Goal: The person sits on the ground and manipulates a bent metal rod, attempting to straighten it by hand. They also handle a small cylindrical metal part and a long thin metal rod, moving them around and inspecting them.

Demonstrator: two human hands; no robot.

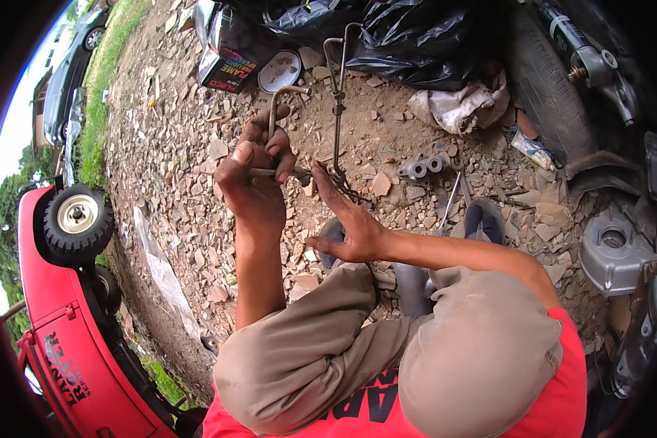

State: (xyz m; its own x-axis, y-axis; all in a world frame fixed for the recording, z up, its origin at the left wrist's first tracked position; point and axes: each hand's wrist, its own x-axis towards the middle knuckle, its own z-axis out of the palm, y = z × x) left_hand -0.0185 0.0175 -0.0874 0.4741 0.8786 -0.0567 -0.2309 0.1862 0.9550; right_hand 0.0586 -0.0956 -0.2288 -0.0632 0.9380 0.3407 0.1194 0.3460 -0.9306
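Observation:
My left hand [258, 171] is raised over the rubble with its fingers curled round a bent metal tube [273, 117], whose hooked end points up and right. A thin straight piece crosses the same fingers toward a small dark fitting [301, 176]. My right hand [354, 228] reaches in from the right, fingers stretched and thumb apart. Its fingertips are beside the fitting, and whether they touch it I cannot tell. Just beyond them stands a long thin metal tube [336, 135] with a hooked top and a joint partway up. Its lower end meets a dark tangle [343, 184] partly behind my right hand.
A cast metal part with two round openings [425, 167] lies on the stony ground. Black plastic bags [416, 44], a box [226, 69] and a round lid [279, 71] are at the far side. At right are a tyre [551, 87] and a metal housing [615, 248]; at left, a red vehicle [73, 314].

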